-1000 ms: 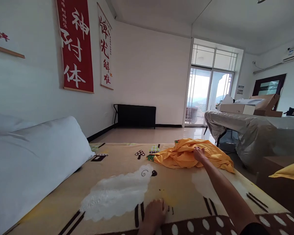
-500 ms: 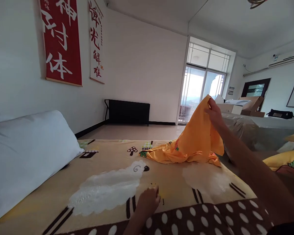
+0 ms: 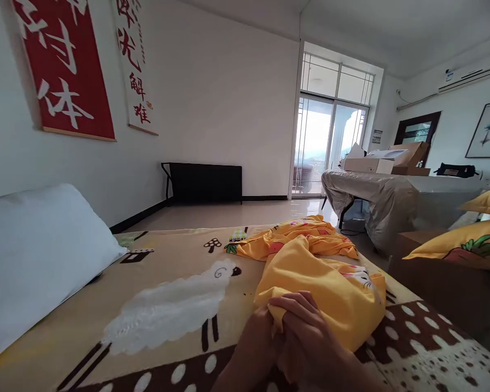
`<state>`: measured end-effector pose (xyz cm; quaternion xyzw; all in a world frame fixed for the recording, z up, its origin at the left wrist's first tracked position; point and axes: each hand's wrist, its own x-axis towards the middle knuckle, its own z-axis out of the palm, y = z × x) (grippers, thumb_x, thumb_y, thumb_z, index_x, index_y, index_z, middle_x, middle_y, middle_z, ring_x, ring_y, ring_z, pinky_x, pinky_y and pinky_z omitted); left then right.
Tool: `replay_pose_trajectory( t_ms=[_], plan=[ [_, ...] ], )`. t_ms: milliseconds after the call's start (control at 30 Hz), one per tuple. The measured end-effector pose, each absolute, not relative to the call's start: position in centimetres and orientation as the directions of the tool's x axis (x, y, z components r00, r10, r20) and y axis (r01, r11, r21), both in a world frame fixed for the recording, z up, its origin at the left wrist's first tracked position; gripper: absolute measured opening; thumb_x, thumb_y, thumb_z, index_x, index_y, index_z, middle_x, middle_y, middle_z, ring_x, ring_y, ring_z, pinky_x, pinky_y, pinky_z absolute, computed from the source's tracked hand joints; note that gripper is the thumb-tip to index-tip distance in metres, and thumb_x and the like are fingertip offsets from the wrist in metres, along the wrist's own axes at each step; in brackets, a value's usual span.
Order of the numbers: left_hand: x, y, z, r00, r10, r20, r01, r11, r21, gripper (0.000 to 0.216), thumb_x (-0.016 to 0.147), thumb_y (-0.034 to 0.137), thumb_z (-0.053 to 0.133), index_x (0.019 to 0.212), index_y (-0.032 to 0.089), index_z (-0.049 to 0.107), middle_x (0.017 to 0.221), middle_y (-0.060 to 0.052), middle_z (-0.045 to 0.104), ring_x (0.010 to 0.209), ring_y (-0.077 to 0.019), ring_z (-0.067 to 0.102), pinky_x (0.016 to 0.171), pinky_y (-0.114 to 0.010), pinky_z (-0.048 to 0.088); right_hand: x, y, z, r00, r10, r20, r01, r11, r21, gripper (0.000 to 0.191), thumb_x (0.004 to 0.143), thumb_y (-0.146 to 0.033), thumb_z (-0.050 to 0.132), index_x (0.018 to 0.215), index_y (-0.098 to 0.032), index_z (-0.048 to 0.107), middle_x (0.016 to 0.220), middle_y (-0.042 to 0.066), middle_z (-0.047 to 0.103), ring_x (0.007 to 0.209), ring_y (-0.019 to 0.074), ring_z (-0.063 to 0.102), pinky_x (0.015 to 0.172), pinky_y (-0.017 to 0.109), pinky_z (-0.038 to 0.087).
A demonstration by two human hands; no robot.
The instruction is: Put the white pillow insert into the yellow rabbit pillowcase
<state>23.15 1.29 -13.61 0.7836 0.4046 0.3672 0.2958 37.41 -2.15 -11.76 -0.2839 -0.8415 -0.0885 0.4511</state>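
Observation:
An orange-yellow printed cloth (image 3: 310,272) lies crumpled across the bed, its near end pulled toward me. My right hand (image 3: 306,332) is closed on that near edge, fingers curled over the fabric. My left hand (image 3: 255,343) sits right beside and partly under the right hand, touching the same edge; its fingers are mostly hidden. Both hands rest low over the beige blanket (image 3: 106,321) with a white sheep pattern and a brown dotted border.
A white pillow (image 3: 36,256) lies at the left against the wall. A foil-covered table (image 3: 384,196) with cardboard boxes stands at the right, beyond the bed. Yellow pillows (image 3: 469,247) rest on a brown surface at the right. Glass doors are at the far end.
My right hand, which had lifted the cloth high, has drawn it down and toward me. My left hand left the blanket and joined the right at the cloth's edge. My view swung right.

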Motion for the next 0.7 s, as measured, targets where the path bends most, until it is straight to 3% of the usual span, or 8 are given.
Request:
replay_pose_trajectory(
  t_ms=[133,267,400,433,533,600,700],
  plan=[
    [22.0,2.5,-13.1,0.466,0.831,0.304,0.403,-0.505,0.763,0.031,0.082,0.045,0.049,0.071,0.019,0.061,0.074,-0.003,0.065,0.07,-0.0174,0.054,0.069,-0.027,0.045,38.5,-0.6,-12.2,-0.222,0.462,0.859,0.527,0.798,-0.293,0.021,0.085,-0.009,0.046,0.098,-0.022,0.056,0.098,0.005,0.064,0.088,0.0167,0.058,0.08,0.031,0.047],
    [21.4,2.3,-12.2,0.308,0.883,0.355,0.38,-0.456,0.805,0.044,0.084,0.057,0.044,0.066,0.019,0.057,0.067,-0.002,0.058,0.067,-0.0164,0.051,0.065,-0.025,0.044,38.6,-0.1,-12.9,-0.032,0.559,0.828,0.563,0.695,-0.447,0.013,0.078,-0.02,0.063,0.082,-0.023,0.051,0.082,0.001,0.059,0.077,0.0159,0.054,0.066,0.027,0.046],
    [21.3,1.9,-11.9,0.057,0.903,0.426,0.321,-0.421,0.849,0.044,0.082,0.06,0.046,0.069,0.019,0.055,0.066,0.001,0.053,0.064,-0.014,0.048,0.059,-0.022,0.043,38.3,0.5,-13.6,-0.107,0.497,0.861,0.715,0.64,-0.281,0.011,0.081,-0.019,0.057,0.075,-0.022,0.048,0.074,0.001,0.056,0.071,0.0175,0.049,0.065,0.03,0.043],
    [21.3,1.8,-11.9,-0.015,0.904,0.427,0.314,-0.401,0.861,0.044,0.082,0.061,0.045,0.069,0.019,0.054,0.065,0.002,0.051,0.063,-0.0133,0.047,0.057,-0.021,0.042,38.3,0.9,-13.8,-0.139,0.479,0.867,0.747,0.625,-0.226,0.009,0.081,-0.014,0.051,0.079,-0.022,0.05,0.075,0.001,0.057,0.071,0.0181,0.049,0.067,0.031,0.042],
    [21.0,1.4,-11.2,-0.184,0.887,0.424,0.316,-0.355,0.88,0.044,0.082,0.061,0.043,0.066,0.02,0.049,0.061,0.003,0.045,0.058,-0.0119,0.044,0.051,-0.019,0.04,38.9,2.2,-14.3,-0.178,0.452,0.874,0.805,0.578,-0.135,0.039,0.077,-0.002,0.04,0.11,-0.019,0.053,0.084,0.004,0.061,0.076,0.0204,0.052,0.073,0.034,0.042],
    [20.5,0.9,-10.1,-0.262,0.851,0.455,0.365,-0.349,0.863,0.04,0.082,0.057,0.044,0.065,0.021,0.048,0.058,0.003,0.043,0.055,-0.0117,0.043,0.049,-0.019,0.038,39.5,3.1,-14.5,-0.17,0.461,0.871,0.828,0.547,-0.128,0.057,0.076,-0.001,0.039,0.13,-0.018,0.043,0.088,0.006,0.062,0.079,0.0216,0.053,0.076,0.035,0.041],
    [19.5,-0.3,-8.2,-0.353,0.736,0.578,0.533,-0.349,0.771,0.028,0.081,0.045,0.048,0.066,0.022,0.052,0.058,0.003,0.05,0.057,-0.0123,0.047,0.054,-0.021,0.04,40.6,3.8,-14.1,-0.125,0.557,0.821,0.858,0.476,-0.191,0.07,0.071,0.0,0.042,0.139,-0.017,0.036,0.089,0.006,0.063,0.081,0.0226,0.054,0.077,0.036,0.04]
  ],
)
